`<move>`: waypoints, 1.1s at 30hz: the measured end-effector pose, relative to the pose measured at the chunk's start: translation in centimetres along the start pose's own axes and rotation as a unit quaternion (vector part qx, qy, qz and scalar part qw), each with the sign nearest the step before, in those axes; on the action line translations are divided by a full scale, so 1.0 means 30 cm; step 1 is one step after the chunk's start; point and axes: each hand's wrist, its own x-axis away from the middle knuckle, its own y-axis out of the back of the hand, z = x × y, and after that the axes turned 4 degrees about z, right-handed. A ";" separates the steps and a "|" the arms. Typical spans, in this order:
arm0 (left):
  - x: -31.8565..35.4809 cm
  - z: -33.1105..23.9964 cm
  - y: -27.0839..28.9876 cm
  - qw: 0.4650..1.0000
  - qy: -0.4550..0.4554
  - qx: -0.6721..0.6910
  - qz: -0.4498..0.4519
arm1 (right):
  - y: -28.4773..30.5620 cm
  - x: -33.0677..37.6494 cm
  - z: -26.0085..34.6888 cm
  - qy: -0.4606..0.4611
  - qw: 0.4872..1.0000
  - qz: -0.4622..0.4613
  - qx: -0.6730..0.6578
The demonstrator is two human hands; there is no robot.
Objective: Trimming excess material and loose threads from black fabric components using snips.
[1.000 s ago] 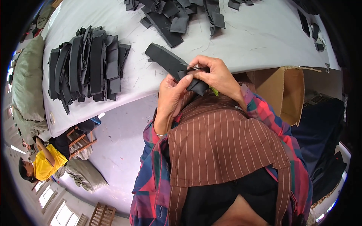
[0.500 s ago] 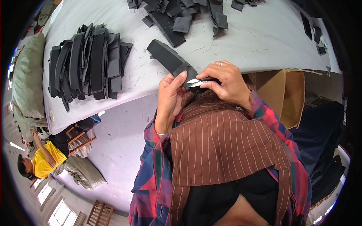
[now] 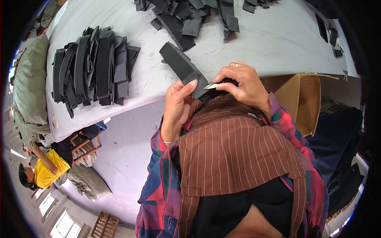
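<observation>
My left hand (image 3: 178, 102) pinches a dark grey fabric strip (image 3: 179, 62) between thumb and fingers. The strip slants away to the upper left, its far end over the white table. In my right hand (image 3: 245, 85) is a pair of small thread snips (image 3: 211, 86) with silver blades; most of the handle is hidden by my fingers. The blades are pressed together and point left, at the strip's near edge beside my left thumb. Whether a thread lies at the tips is too small to tell.
Several similar strips stand in a row-like stack (image 3: 89, 67) on the table (image 3: 131, 85) at left. A loose heap (image 3: 186, 18) lies at the far side. An open cardboard box (image 3: 307, 101) is at right, below the table edge. A person in a yellow top (image 3: 49, 168) works at far left.
The snips' blades were apart at the strip's edge and are now together. My right hand has moved slightly right, and the strip has shifted a little right and turned.
</observation>
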 end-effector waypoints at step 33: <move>-0.017 -0.136 -0.148 0.934 -0.224 -0.278 0.009 | 0.081 -0.109 0.063 -0.139 0.865 -0.081 -0.476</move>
